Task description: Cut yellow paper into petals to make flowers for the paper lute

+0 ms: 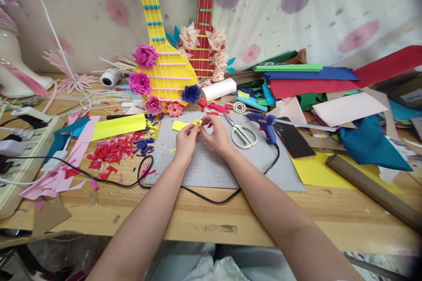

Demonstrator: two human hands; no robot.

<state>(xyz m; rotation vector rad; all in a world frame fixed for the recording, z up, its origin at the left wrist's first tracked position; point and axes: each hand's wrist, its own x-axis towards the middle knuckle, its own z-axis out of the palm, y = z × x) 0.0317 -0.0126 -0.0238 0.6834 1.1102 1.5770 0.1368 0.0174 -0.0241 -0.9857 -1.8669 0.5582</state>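
Both hands meet over the grey cutting mat (207, 171). My left hand (186, 141) pinches a strip of yellow paper (180, 125), whose flat end sticks out to the left. My right hand (216, 132) has its fingertips closed on the same yellow paper, where a small crumpled part shows between the hands. Just right of my right hand lie white-handled scissors (243, 135) with the blades partly apart. A blue glue gun (266, 124) with a clear glue stick rests farther right, its black cord looping across the mat.
Behind stand a yellow paper lute (171, 70) with paper flowers and a red one (205, 44). Red paper scraps (108, 151) and a yellow strip (119, 127) lie left, near a power strip (29, 158). At right are a phone (293, 138), coloured paper and a brown tube (372, 191).
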